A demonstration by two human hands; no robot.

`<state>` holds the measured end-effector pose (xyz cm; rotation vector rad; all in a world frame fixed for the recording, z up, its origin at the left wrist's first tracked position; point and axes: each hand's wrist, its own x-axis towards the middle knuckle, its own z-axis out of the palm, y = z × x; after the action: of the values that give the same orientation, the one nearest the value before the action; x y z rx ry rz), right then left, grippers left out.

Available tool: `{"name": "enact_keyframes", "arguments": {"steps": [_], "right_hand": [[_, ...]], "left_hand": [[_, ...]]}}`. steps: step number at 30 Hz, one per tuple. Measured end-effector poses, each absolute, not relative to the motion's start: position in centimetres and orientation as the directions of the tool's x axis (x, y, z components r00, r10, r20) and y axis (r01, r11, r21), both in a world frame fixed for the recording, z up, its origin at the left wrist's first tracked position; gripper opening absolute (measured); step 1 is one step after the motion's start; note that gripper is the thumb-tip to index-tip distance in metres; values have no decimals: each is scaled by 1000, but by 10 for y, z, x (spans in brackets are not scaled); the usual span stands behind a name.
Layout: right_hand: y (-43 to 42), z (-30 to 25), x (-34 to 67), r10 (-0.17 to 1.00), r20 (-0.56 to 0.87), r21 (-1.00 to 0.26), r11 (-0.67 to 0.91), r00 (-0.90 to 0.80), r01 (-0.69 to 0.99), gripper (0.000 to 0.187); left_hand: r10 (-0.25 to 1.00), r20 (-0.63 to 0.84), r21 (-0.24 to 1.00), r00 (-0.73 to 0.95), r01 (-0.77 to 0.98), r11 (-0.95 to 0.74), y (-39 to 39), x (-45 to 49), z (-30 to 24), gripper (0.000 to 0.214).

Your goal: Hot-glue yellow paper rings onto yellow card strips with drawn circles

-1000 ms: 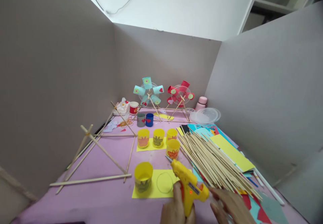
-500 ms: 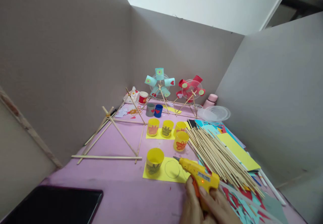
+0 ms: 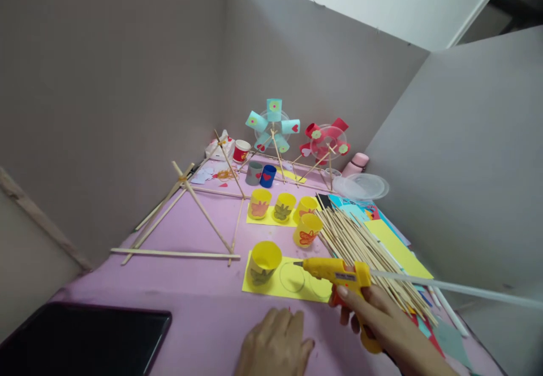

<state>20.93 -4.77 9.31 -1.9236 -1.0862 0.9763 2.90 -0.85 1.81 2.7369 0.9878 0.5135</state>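
Observation:
My right hand (image 3: 377, 319) grips a yellow hot glue gun (image 3: 335, 268), its nozzle pointing left over a pencil circle on a yellow paper strip (image 3: 271, 291). A long clear glue stick (image 3: 458, 288) juts from the gun's back. My left hand (image 3: 278, 342) lies palm down on the pink table just below the strip, holding nothing, fingers stretched forward. On the strip's left part stands a yellow paper cup (image 3: 265, 260) with a leaf-like cutout. Behind it, an orange-patterned yellow cup (image 3: 307, 230) stands near more yellow cups (image 3: 259, 203) on a second strip.
A stick frame (image 3: 207, 212) stands at left, a black tablet-like slab (image 3: 85, 336) at the near left. Bamboo sticks (image 3: 365, 246) lie at right over coloured paper. A blue paper wheel (image 3: 274, 124), a red one (image 3: 328, 141) and clear lids (image 3: 360, 186) are at the back.
My left hand has left the glue gun and come down on the table to the left. The gun, now in my right hand alone, is turned more level. The view has tilted slightly.

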Motion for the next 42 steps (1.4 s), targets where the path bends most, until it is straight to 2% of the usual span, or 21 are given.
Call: {"name": "enact_keyframes", "arguments": {"steps": [3,6,11,18,23,31,42], "right_hand": [[-41,96,212,888,-254,-751,-431,382,501,44],[-35,99,213,894,-242,-672,-435,378,599,41],[-25,96,213,925,-192,-613,-373,327,696,37],[-16,92,213,922,-221,-556,-387,318,736,39],[-11,91,212,910,-260,-524,-413,322,745,41],[-13,85,216,938,-177,-556,-344,297,756,41],[-12,85,220,930,-214,-463,-366,299,807,39]], "left_hand": [[560,426,102,711,577,-810,0,13,2,25],[504,488,26,713,565,-825,4,10,-7,28],[562,423,99,711,580,-809,5,16,-7,28],[587,364,135,723,583,-801,4,15,-9,32],[596,338,133,729,589,-797,2,15,-9,33],[600,336,116,726,600,-792,2,16,-9,33],[590,340,103,733,595,-797,3,17,-6,32]]}}
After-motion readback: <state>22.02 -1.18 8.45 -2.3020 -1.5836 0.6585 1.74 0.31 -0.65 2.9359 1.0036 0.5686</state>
